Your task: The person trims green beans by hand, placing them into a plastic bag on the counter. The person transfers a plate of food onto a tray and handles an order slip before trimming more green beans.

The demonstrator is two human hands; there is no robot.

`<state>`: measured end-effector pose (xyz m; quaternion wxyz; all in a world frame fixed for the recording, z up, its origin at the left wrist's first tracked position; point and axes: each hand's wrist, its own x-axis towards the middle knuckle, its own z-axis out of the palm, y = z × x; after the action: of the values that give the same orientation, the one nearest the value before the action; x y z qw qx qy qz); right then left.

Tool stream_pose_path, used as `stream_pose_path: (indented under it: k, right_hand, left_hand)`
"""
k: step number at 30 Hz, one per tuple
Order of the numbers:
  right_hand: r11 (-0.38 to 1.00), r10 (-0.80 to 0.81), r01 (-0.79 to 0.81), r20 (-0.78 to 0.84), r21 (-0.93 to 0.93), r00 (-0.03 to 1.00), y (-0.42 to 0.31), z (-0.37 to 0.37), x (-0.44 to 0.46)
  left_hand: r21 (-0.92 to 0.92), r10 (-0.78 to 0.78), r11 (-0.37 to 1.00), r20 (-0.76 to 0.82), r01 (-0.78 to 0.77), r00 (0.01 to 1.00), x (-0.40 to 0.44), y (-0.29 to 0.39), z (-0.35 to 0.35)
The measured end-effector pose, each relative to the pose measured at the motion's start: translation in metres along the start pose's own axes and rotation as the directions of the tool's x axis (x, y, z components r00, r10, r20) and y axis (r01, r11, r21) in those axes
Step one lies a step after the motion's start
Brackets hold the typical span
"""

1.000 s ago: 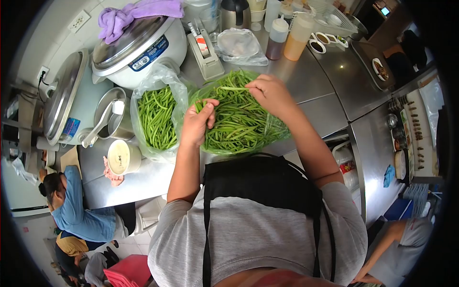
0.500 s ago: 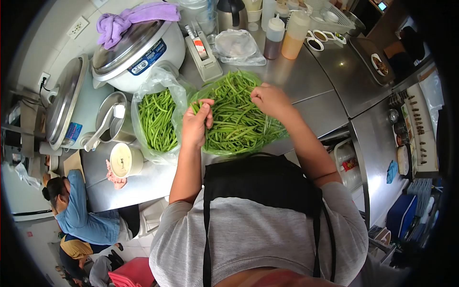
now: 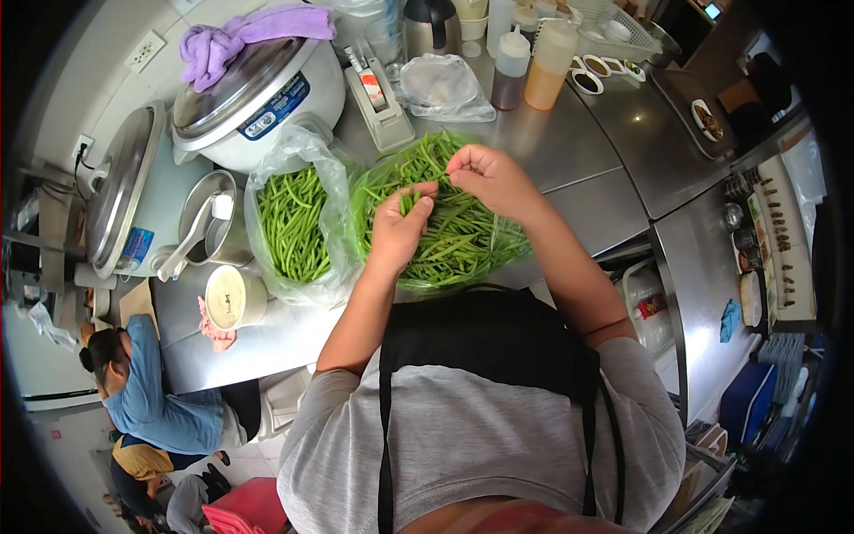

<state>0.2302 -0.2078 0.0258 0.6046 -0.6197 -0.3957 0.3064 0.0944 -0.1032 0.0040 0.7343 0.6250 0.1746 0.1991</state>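
Both my hands are over a wide open bag of green beans [image 3: 454, 240] on the steel counter. My left hand [image 3: 402, 222] is closed around a few green beans, whose ends poke out between thumb and fingers. Close by on the right, my right hand [image 3: 487, 180] pinches the end of a bean at the left hand's fingertips; the bean itself is mostly hidden. To the left stands a clear plastic bag [image 3: 334, 196] filled with neater, trimmed-looking green beans [image 3: 292, 222].
Behind the bags are a rice cooker [image 3: 267, 107], a tape dispenser [image 3: 381, 111] and squeeze bottles [image 3: 510, 71]. A metal pot [image 3: 233, 227] with a ladle and a round tub [image 3: 233, 298] stand left. A person in a blue shirt [image 3: 169, 392] leans on the counter's left end.
My left hand has moved right, toward the middle of the bean pile. My right hand has shifted slightly left, so the two hands now nearly meet.
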Motion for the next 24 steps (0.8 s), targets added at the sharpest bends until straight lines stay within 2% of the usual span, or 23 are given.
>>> stream_pose_path:
  k: [2,5,8,10,11,14,17,20,23,24]
  right_hand:
    - [0.996,0.002,0.000,0.019,-0.088,1.000,-0.004,0.001,-0.003]
    - [0.914,-0.142,0.092,-0.099,-0.396,0.985,0.005,-0.004,-0.004]
    - [0.615,-0.179,0.176,0.081,-0.769,0.981,0.014,-0.013,-0.012]
    - [0.513,-0.120,0.133,0.082,-0.848,0.989,0.018,-0.003,-0.021]
    - [0.456,-0.092,0.113,0.080,-0.883,0.993,0.021,0.002,-0.025]
    - [0.381,-0.151,0.142,0.090,-0.914,0.984,0.033,0.014,-0.026]
    - [0.544,-0.240,0.156,0.025,-0.824,0.971,0.029,0.014,-0.017]
    - [0.620,-0.288,0.199,0.016,-0.759,0.957,0.015,0.014,-0.012]
    - [0.442,-0.170,0.195,0.132,-0.875,0.977,0.018,0.013,-0.020]
    - [0.403,-0.168,0.178,0.119,-0.897,0.979,0.026,0.012,-0.023]
  left_hand:
    - [-0.013,-0.018,1.000,0.015,0.018,1.000,0.003,0.000,0.003]
    - [-0.056,-0.015,0.998,-0.023,0.014,1.000,0.002,0.004,0.003]
    - [-0.100,-0.035,0.995,-0.074,0.027,0.997,0.003,0.005,-0.005]
    - [-0.132,-0.045,0.991,-0.105,0.030,0.993,0.003,0.003,-0.014]
    - [-0.142,-0.030,0.990,-0.108,0.015,0.994,0.003,0.001,-0.016]
    - [-0.193,0.019,0.980,-0.137,-0.045,0.990,0.004,-0.001,-0.023]
    - [-0.286,0.067,0.950,-0.203,-0.125,0.977,0.004,0.001,-0.028]
    - [-0.334,0.079,0.930,-0.226,-0.154,0.971,0.001,0.000,-0.027]
    - [-0.317,0.073,0.939,-0.200,-0.135,0.977,0.001,-0.003,-0.026]
    - [-0.320,0.073,0.938,-0.192,-0.133,0.979,0.000,-0.004,-0.026]
